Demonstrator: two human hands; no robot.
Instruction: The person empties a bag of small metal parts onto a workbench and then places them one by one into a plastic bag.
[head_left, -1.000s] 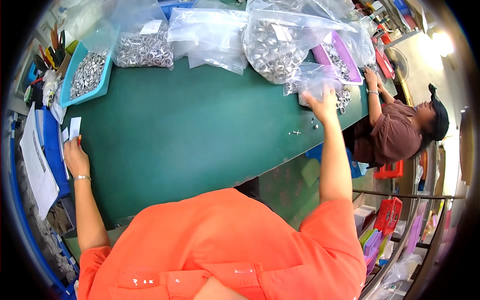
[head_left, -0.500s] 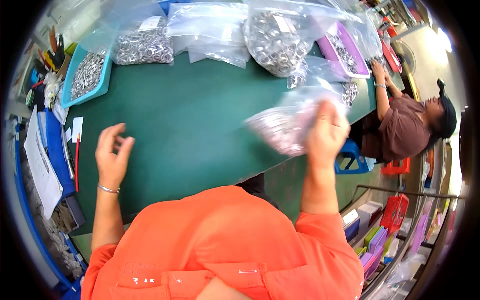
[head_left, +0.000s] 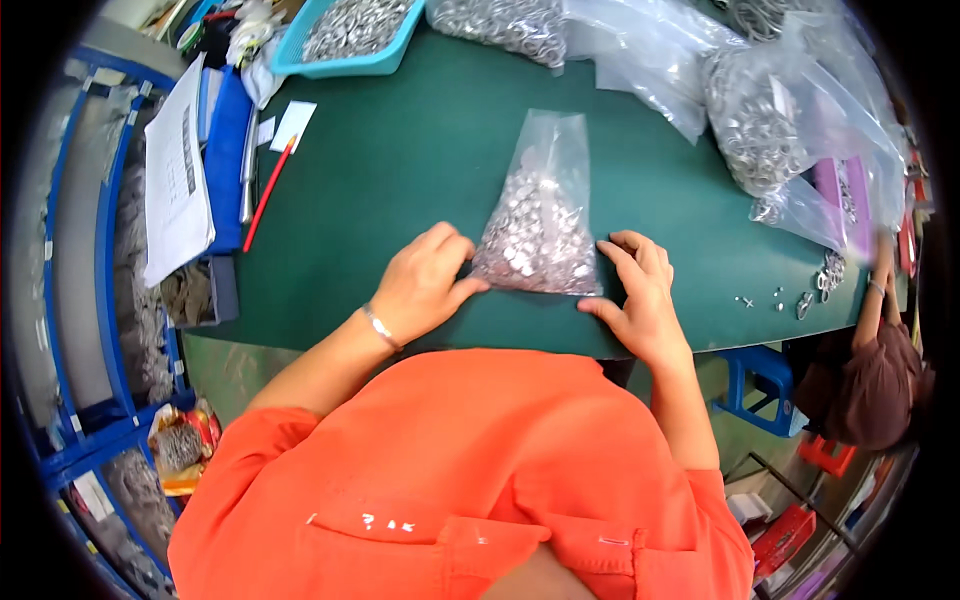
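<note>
A clear plastic bag of small shiny metal parts lies on the green table in front of me. Its filled, wide end is nearest my body and its flat, narrow end points away. My left hand rests at the bag's lower left corner, thumb and forefinger apart, their tips touching its edge. On the other side my right hand is open, with the thumb by the lower right corner and the forefinger along the side edge. Neither hand is closed round the bag.
A blue basket of metal parts stands at the back left. Bags of metal rings lie back right, near loose rings. At left are a red pencil and papers. A co-worker sits far right.
The bag has come from my raised right hand down onto the table before me. My left hand has moved right to the bag, and the right hand has let go. The view has shifted left.
</note>
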